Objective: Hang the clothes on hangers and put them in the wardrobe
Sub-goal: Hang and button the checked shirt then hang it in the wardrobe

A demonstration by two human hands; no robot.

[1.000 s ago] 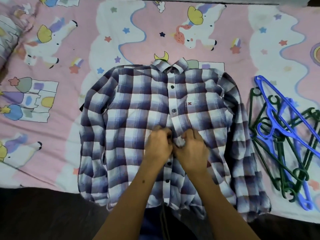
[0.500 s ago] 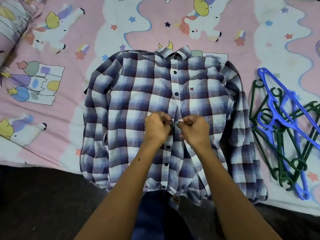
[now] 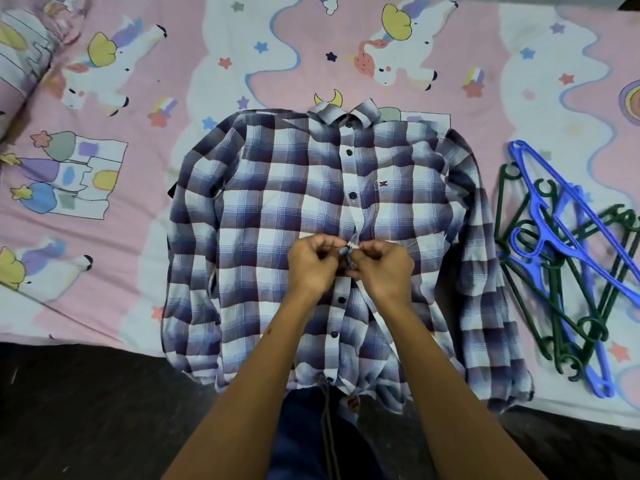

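nearest the camera, two bare forearms reach forward from the bottom edge, over a dark floor and a strip of blue trousers [image 3: 304, 434] with a dark cord hanging down. the left hand [image 3: 313, 265] and the right hand [image 3: 382, 270] meet at the middle of a checked shirt [image 3: 263, 216], knuckles almost touching. both hands are pinched on the shirt's front strip, fingertips closed around the cloth at a dark button [image 3: 343, 251]; the left holds the button side, the right the edge beside it. below the hands two more buttons sit fastened down the front, and above them the strip gapes a little, with more buttons up to the collar. the shirt lies flat, face up, on a pink bedsheet [image 3: 194, 81] printed with unicorns and stars, its hem hanging over the near edge of the bed, sleeves folded along its sides. to the right, just beside the sleeve, a loose heap of green hangers [image 3: 575, 306] and blue hangers [image 3: 540, 199] lies on the sheet.
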